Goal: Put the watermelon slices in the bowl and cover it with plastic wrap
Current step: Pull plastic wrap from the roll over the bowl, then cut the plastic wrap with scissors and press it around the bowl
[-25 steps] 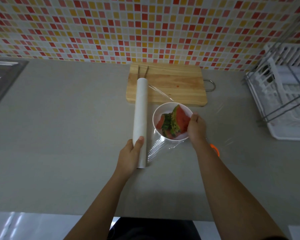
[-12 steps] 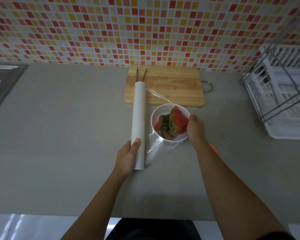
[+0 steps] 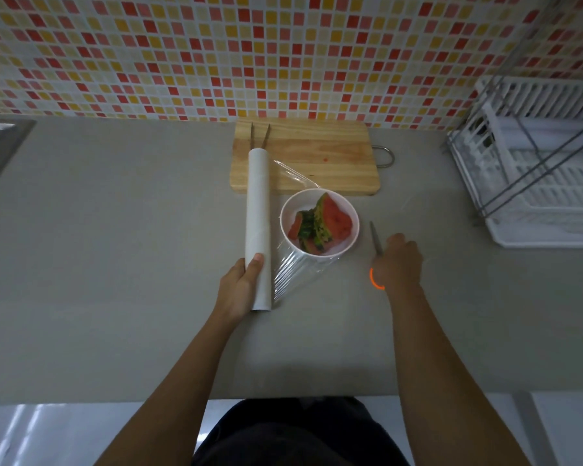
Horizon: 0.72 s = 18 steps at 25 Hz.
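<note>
Watermelon slices (image 3: 320, 227) in white bowl (image 3: 349, 213); wrap (image 3: 297, 270) partly over.

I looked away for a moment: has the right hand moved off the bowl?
Yes. The right hand left the bowl rim and shifted right, away from the cutting board, onto the scissors on the counter.

Glossy plastic wrap (image 3: 295, 274), wooden board (image 3: 317, 159)

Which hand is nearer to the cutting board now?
Left. The left hand grips the near end of the roll, whose far end reaches the cutting board; the right hand sits beyond the bowl.
</note>
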Tool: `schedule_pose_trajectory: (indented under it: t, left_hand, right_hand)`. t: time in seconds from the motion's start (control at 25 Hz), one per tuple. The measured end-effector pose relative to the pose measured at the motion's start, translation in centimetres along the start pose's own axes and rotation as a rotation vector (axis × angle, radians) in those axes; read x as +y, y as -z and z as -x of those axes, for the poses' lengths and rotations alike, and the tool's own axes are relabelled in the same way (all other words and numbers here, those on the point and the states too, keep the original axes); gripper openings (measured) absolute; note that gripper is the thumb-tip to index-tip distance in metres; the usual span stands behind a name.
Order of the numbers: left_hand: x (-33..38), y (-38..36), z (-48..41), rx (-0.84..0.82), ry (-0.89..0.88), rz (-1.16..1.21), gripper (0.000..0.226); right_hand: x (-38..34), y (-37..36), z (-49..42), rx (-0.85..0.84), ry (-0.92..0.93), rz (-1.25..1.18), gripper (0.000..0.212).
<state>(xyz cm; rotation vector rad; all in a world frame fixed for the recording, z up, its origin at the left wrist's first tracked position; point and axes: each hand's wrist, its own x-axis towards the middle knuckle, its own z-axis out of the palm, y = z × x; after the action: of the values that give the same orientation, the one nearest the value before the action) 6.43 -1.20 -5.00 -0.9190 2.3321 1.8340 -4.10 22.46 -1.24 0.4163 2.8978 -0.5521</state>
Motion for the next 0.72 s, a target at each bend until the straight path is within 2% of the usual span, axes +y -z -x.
schedule_pose_trajectory:
  t: [0.08, 0.28, 0.4, 0.48, 0.6, 0.72]
  left_hand:
    - [-0.1, 0.0, -0.1, -0.002, 0.002, -0.006, 0.044]
    - [-0.1, 0.1, -0.3, -0.008, 0.016, 0.008, 0.04]
    - [-0.2, 0.3, -0.3, -0.023, 0.009, 0.004, 0.046]
    - [-0.3, 0.3, -0.3, -0.017, 0.007, 0.011, 0.045]
    - [-0.2, 0.2, -0.2, -0.009, 0.006, -0.005, 0.04]
    - [-0.2, 0.1, -0.2, -0.004, 0.018, 0.0, 0.038]
  right_hand:
    - [0.8, -0.5, 1.1, -0.034, -0.034, 0.055, 0.038]
    - [1.6, -1.4, 1.4, -0.008, -0.03, 0.049, 0.028]
    - [2.2, -1.2, 1.5, 0.018, -0.019, 0.058, 0.027]
    - [2.3, -0.8, 2.3, 0.079, 0.011, -0.083, 0.03]
    - [1.5, -0.2, 3.9, 0.146, 0.18, -0.37, 0.031]
    - [-0.8, 0.1, 5.5, -0.017, 0.291, -0.655, 0.024]
